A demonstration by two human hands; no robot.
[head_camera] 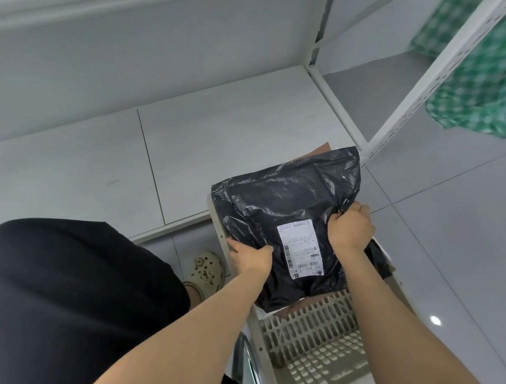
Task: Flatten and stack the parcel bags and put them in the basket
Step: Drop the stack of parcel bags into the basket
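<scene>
Both the left hand [249,255] and the right hand [350,226] grasp the crinkled black plastic parcel bag [289,207] over the far end of the beige slotted plastic basket [311,333], where its overhanging edges could catch on the rim and crumple it.

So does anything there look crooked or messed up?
A little. The black parcel bag, gripped by both hands, left and right, is wrinkled and sits askew over the basket, overhanging its rim rather than lying flat inside. Nothing looks torn or spilled.
</scene>
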